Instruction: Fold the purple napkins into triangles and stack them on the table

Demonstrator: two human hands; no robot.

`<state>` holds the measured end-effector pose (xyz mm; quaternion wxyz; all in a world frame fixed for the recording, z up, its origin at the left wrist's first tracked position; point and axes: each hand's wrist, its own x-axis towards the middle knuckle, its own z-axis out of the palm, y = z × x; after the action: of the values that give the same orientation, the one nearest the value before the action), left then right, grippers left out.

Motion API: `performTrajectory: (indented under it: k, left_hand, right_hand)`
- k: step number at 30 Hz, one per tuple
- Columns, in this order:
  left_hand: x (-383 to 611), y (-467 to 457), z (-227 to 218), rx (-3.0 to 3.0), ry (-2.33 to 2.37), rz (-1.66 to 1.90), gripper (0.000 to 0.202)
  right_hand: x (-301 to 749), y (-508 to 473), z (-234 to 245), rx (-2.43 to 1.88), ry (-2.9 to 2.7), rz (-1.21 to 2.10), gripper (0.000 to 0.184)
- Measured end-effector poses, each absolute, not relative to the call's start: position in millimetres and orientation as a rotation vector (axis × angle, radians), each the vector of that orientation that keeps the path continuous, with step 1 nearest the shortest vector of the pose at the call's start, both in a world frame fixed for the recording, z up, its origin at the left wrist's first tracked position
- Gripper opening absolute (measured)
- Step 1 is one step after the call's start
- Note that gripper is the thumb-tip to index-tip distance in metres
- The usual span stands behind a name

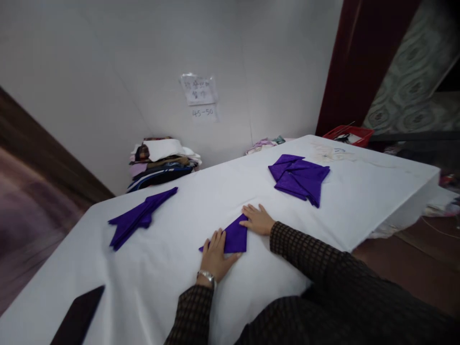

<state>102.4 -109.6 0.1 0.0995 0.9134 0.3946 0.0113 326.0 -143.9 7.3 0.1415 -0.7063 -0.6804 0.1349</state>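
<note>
A purple cloth (236, 238), folded into a triangle, lies flat on the white-covered table (151, 282) in front of me. My left hand (215, 256) rests on its left part with the fingers spread, and a silver bracelet circles that wrist. At the upper right corner of the cloth, my right hand (258, 220) lies flat with its fingers stretched out. Parts of the cloth are hidden beneath both hands. To the left is a folded purple cloth bundle (140, 215). Several folded purple cloths (300, 177) lie overlapped farther back on the right.
A dark flat object (79, 316) sits at the front left of the table. Behind the far edge are a stack of folded clothes (163, 163) and a red basket (362, 136). A paper sign (199, 91) hangs on the white wall.
</note>
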Motion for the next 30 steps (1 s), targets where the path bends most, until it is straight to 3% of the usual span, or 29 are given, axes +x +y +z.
performTrajectory:
  k: [8,15,19,23,30]
  left_hand:
    - [103.9,-115.0,3.7,2.660,1.156,0.060,0.087]
    - [103.4,-118.1,1.1,2.690,1.157,0.087,0.086]
    - [102.8,-120.0,-0.2,2.697,1.161,0.092,0.086]
    - [102.3,-120.6,-1.6,2.699,1.149,0.111,0.087]
    - [100.5,-123.8,4.3,2.661,1.119,0.084,0.089]
  right_hand:
    - [350.8,-164.4,-2.8,-2.051,-1.584,0.365,0.063]
    - [326.4,-191.3,-1.6,-1.610,-1.095,1.095,0.067]
    - [317.8,-179.5,11.3,-1.725,-1.269,0.811,0.058]
    - [299.1,-166.0,25.2,-1.662,-1.898,0.410,0.056]
    - [281.5,-164.5,3.9,-1.702,-2.296,0.375,0.070]
